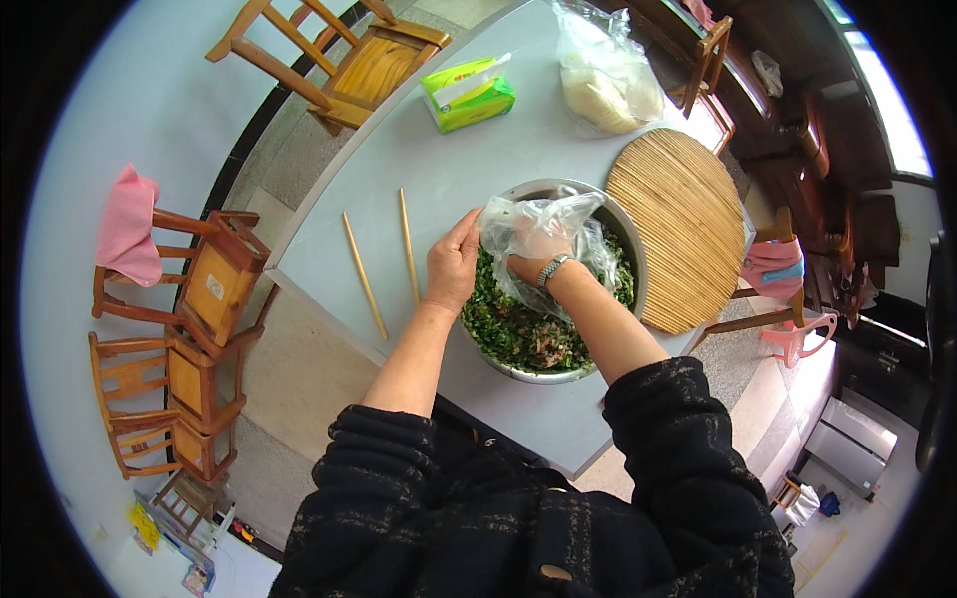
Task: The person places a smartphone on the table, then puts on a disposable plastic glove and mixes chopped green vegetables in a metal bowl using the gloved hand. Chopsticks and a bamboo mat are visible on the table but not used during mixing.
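A large metal bowl stands on the table, holding chopped greens mixed with what looks like minced meat. Over the bowl my left hand pinches the left edge of a clear plastic bag. My right hand, with a metal watch at the wrist, is inside or behind the thin plastic; its fingers are partly hidden. Two wooden chopsticks lie apart on the table, left of my left hand. A round mat of thin stalks lies right of the bowl.
A green tissue pack and a plastic bag of pale dough-like food are at the table's far side. Wooden chairs stand beyond the table's left edge; another chair, with pink cloth, is at the right.
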`<state>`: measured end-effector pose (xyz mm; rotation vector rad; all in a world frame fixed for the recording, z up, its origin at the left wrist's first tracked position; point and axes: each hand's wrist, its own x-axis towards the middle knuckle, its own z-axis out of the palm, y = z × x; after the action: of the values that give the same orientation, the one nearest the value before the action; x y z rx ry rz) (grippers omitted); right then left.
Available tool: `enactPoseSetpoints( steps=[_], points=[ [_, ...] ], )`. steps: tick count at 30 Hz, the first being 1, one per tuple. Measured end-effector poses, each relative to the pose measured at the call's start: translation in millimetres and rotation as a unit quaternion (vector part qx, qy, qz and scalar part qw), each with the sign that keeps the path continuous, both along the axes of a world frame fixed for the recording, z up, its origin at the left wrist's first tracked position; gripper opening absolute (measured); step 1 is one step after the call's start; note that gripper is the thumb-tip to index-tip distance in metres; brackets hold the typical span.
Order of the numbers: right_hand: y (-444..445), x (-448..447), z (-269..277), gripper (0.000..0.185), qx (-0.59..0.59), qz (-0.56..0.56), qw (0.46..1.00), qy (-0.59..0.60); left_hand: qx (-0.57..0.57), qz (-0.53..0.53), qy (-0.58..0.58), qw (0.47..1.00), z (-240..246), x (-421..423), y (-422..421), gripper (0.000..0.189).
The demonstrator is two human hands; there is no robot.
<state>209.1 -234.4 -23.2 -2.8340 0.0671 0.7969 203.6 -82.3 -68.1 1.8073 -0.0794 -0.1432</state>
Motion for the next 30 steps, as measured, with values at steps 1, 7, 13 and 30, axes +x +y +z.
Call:
enactPoseSetpoints(
  steps=[1,7,13,30],
  points=[
    [-3.0,0.1,1.5,0.036,0.024,0.044,0.999,0.004,0.001,0.001,-0.011,1.0,0.2,-0.1,-0.7,0.029],
    [-51.7,-43.5,25.3,0.038,0.072,0.186,0.98,-0.013,0.031,0.012,-0.015,0.999,0.7,-0.2,-0.6,0.028],
    [-77.1,-107.4,46.0,0.06,0.07,0.206,0.968,-0.123,0.021,0.017,-0.027,0.999,-2.2,0.1,-1.0,0.027],
    [9.8,-40.1,-65.5,0.047,0.103,-0.003,0.987,-0.122,-0.014,-0.004,0.022,1.0,-2.4,1.0,3.7,0.03]
  ],
)
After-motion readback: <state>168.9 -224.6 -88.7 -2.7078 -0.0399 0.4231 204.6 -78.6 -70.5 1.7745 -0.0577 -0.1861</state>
